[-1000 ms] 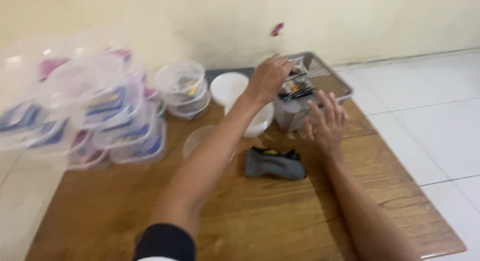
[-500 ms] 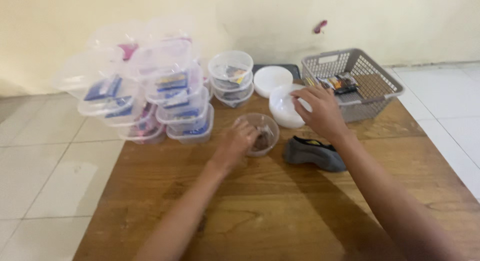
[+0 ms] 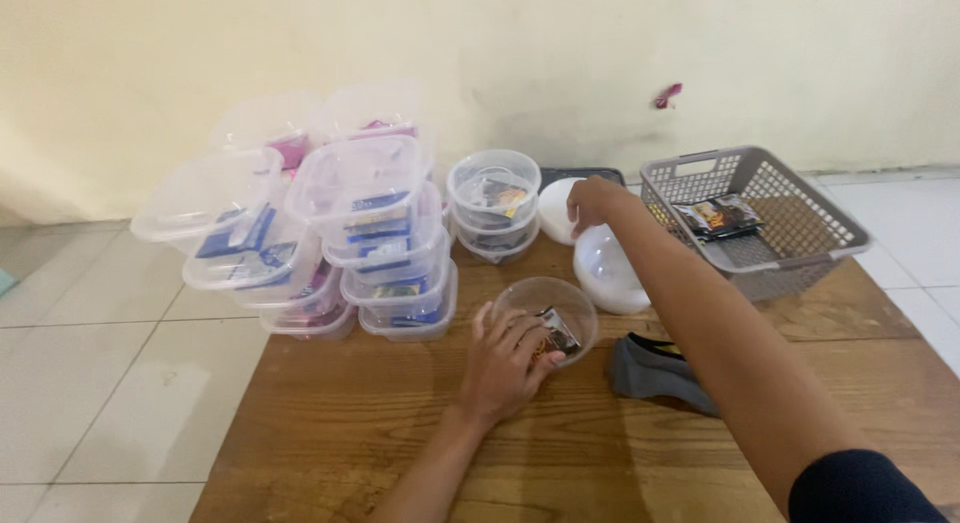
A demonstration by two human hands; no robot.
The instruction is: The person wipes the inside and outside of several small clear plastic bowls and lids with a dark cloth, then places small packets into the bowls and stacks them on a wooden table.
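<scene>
Head view: a wooden table (image 3: 420, 453) with visible grain, set against a pale wall, tiled floor at its sides.
Landmark: a round bowl of clear plastic (image 3: 545, 318) near the middle of the table, holding a small dark sachet (image 3: 556, 331).
Left hand (image 3: 508, 363): fingers spread and curled around the near side of the round bowl, touching its wall; it steadies the bowl rather than clenching.
Right hand (image 3: 592, 203): reached behind the bowl to a white round lid (image 3: 560, 209) lying flat; fingers bent on its edge, though whether they grip it I cannot tell.
Behind the bowl: a stack of round clear tubs (image 3: 493, 205) with sachets inside.
Right of the bowl: a pile of white domed lids (image 3: 610, 273), smooth and glossy.
Near right of the bowl: a grey soft fabric piece (image 3: 660, 373), lying flat.
Far right of the bowl: a grey plastic lattice basket (image 3: 790, 253) with dark sachets in it.
Left of the bowl: stacked rectangular clear boxes (image 3: 385, 248) with lids, filled with coloured packets.
</scene>
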